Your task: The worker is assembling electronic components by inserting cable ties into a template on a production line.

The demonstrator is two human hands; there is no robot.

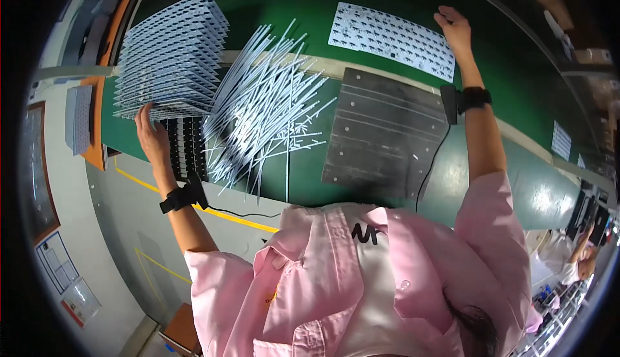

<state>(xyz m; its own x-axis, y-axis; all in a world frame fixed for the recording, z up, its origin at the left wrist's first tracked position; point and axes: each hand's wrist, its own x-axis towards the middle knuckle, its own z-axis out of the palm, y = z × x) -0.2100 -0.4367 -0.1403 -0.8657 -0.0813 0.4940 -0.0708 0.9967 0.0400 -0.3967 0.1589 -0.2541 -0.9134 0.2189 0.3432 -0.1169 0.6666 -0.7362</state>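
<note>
Two bare hands reach across a green work surface [271, 8] in a factory room. Fingers of the left hand [150, 134] rest open against a fanned stack of white circuit panels [171, 53], beside loose white strips [265, 105]. Beyond a dark grooved board [381, 131], the right hand [455, 31] presses flat, open, on a single white panel [391, 37].

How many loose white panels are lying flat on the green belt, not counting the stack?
2 for sure: one panel under the right hand, another small one at the belt's right edge. More may lie beyond it, too small to tell.
</note>
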